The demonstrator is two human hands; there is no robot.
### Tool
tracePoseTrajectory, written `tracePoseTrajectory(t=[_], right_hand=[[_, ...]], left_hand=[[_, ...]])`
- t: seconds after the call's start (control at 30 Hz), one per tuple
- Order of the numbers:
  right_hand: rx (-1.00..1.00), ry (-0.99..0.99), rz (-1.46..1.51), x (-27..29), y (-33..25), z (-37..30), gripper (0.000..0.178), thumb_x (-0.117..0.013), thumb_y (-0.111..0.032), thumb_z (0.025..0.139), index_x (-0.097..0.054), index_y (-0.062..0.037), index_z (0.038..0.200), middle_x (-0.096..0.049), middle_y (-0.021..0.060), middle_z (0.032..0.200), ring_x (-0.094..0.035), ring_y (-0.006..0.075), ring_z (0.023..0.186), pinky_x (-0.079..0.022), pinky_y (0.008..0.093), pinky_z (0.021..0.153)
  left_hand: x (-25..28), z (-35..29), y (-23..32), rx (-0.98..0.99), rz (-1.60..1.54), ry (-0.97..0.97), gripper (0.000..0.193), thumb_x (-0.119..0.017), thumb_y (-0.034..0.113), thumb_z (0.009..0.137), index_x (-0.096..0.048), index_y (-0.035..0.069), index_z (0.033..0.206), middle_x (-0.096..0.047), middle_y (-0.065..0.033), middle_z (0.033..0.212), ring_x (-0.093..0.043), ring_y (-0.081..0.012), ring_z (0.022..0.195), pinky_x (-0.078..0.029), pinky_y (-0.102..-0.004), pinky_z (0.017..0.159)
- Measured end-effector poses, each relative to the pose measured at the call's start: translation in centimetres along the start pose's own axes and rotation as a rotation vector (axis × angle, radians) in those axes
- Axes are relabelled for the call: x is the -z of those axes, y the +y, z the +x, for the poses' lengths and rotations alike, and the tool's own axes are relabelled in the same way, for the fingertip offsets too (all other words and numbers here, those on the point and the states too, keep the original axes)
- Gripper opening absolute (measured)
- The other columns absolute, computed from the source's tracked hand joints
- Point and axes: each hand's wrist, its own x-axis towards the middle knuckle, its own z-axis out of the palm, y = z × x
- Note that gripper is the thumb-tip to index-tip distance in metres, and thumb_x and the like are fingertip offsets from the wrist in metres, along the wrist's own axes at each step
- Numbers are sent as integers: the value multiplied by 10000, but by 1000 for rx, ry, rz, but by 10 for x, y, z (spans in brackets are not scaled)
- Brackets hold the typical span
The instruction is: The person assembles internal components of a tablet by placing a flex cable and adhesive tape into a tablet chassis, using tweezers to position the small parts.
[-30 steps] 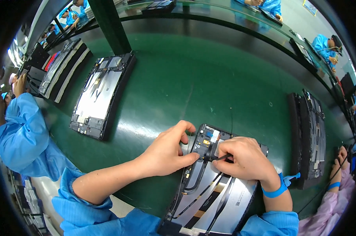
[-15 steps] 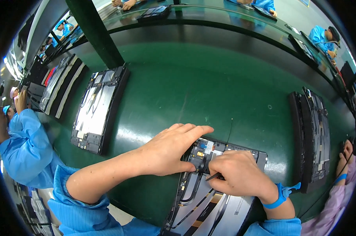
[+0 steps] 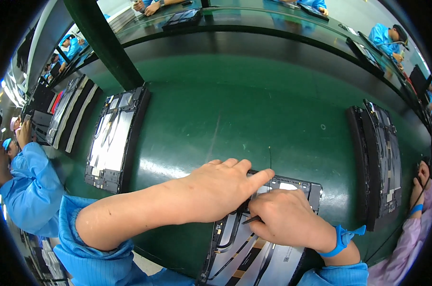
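Observation:
An opened tablet (image 3: 285,260) with bare silver battery cells, black cables and a dark frame lies at the front of the green table, in front of me. My left hand (image 3: 221,188) lies over its upper left corner, fingers bent over the far edge and index finger reaching right; the thumb is hidden. Close beside it, my right hand (image 3: 287,214) is closed round a slim dark tool (image 3: 252,219), whose exposed end points left over the tablet. What the tool's other end touches is hidden under my fingers. A blue band (image 3: 341,240) circles my right wrist.
Another opened tablet (image 3: 112,140) lies left on the green table (image 3: 216,109). More opened tablets (image 3: 385,162) lean at the right, and a padded stack (image 3: 70,112) stands far left. A green post (image 3: 104,43) rises at the back. Co-workers' arms (image 3: 32,176) show at both sides.
My left hand has moved right and over the tablet's corner, covering the circuit parts and its own thumb. My right hand has shifted slightly left, with the tool turned a little. The view has shifted slightly.

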Motion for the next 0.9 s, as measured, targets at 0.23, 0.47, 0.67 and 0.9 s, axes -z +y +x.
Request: tracePoseTrajectory(t=[0.23,0.47,0.67,0.9], right_hand=[[-42,-18,43,-2,5,-1,134,-513,-154,595,-507,-22,572,-528,96,581,-531,269,558,-403,372,463],[-41,-28,65,1,7,-2,132,-501,-148,593,-500,-18,568,-527,100,582,-527,279,550,-400,378,454],[-36,-44,38,3,0,-1,122,-500,-138,613,-538,-23,594,-559,132,606,-564,284,568,-435,399,487],[-18,113,-10,2,3,-13,159,-593,-181,650,-533,-34,660,-529,109,558,-522,266,514,-403,346,469]], left_hand=[[-8,-4,-22,-111,-234,136,730,-652,105,594,-264,75,1212,-431,-175,1108,-426,-313,1017,-344,-379,846],[-15,-5,-28,-99,-398,204,814,-679,105,559,-229,75,1236,-449,-178,1078,-432,-304,1006,-312,-372,876],[-4,-1,2,-65,136,132,791,-656,113,568,-233,60,1234,-506,-176,932,-464,-298,933,-352,-367,791],[-2,5,23,0,384,125,615,-524,147,682,-268,49,1233,-569,-136,811,-558,-240,759,-421,-336,629]])
